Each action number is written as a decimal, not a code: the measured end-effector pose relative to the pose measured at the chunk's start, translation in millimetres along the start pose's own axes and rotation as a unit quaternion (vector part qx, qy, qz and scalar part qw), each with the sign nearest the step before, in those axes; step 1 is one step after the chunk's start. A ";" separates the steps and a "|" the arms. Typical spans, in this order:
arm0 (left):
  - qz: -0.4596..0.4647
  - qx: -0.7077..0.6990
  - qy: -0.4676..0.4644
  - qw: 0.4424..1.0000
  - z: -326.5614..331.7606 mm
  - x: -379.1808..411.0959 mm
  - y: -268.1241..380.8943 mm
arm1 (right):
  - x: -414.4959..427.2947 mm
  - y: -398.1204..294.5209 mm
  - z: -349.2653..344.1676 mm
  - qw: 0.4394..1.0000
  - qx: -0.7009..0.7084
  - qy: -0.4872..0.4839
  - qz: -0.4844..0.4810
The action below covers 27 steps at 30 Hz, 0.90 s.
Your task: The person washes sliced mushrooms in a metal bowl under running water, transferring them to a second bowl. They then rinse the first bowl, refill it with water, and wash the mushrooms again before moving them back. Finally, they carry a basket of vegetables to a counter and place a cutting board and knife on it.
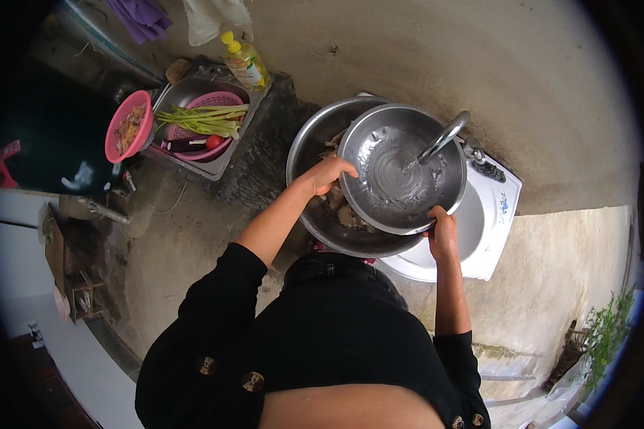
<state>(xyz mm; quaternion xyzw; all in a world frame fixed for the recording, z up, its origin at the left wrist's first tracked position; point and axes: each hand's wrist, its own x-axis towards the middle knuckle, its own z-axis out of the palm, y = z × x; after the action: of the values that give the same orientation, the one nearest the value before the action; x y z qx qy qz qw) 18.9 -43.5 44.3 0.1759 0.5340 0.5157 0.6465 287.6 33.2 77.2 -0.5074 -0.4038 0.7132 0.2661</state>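
Observation:
A stainless steel bowl [392,171] with water in it sits beneath a curved chrome faucet [444,137]. My left hand [330,174] grips its left rim, and my right hand [441,230] grips its lower right rim. Under and to the left of this bowl is a larger metal basin [314,214], partly hidden by it. Pale pieces of food [349,214] lie in the larger basin; their kind cannot be told. Both vessels overlap a white ceramic washbasin [494,214].
To the left, a steel sink [214,169] holds a pink colander [214,99] with green stalks [204,120], an eggplant [185,144] and a red tomato [213,141]. A yellow pump bottle [245,64] stands behind it. A pink basket [147,126] of scraps sits at its left edge.

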 end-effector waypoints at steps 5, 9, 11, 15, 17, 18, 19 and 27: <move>-0.011 0.051 0.017 0.998 -24.1 -52.0 10.4 | -13.9 52.6 17.5 0.994 0.061 -0.031 0.082; -0.009 0.005 0.011 1.000 0.5 -34.3 -42.2 | -34.5 18.2 -12.1 0.998 -0.004 0.002 0.056; 0.033 0.006 0.059 0.998 7.8 -2.7 -44.9 | -15.1 9.0 -18.5 1.000 0.000 -0.005 0.023; 0.047 0.004 0.070 0.996 -17.8 -1.4 2.4 | 17.2 20.6 19.3 0.999 0.026 -0.011 0.034; 0.037 0.028 0.074 0.996 -32.6 -25.1 12.7 | 5.6 33.0 36.6 0.995 0.043 -0.027 0.080; 0.033 0.040 0.085 0.995 -31.8 -37.4 11.2 | -4.8 34.7 39.2 0.994 0.047 -0.040 0.089; 0.027 0.048 0.090 0.994 -26.8 -48.0 4.7 | -7.7 44.7 27.1 0.993 0.050 -0.037 0.105; 0.032 0.066 0.107 0.992 8.7 2.7 1.6 | 4.2 8.7 6.7 0.999 0.032 -0.006 0.011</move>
<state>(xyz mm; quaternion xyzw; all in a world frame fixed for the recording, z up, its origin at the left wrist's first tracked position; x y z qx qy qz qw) 25.4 -37.7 47.4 0.1786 0.6271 0.5159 0.5556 280.1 29.8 68.7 -0.4989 -0.3771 0.7314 0.2720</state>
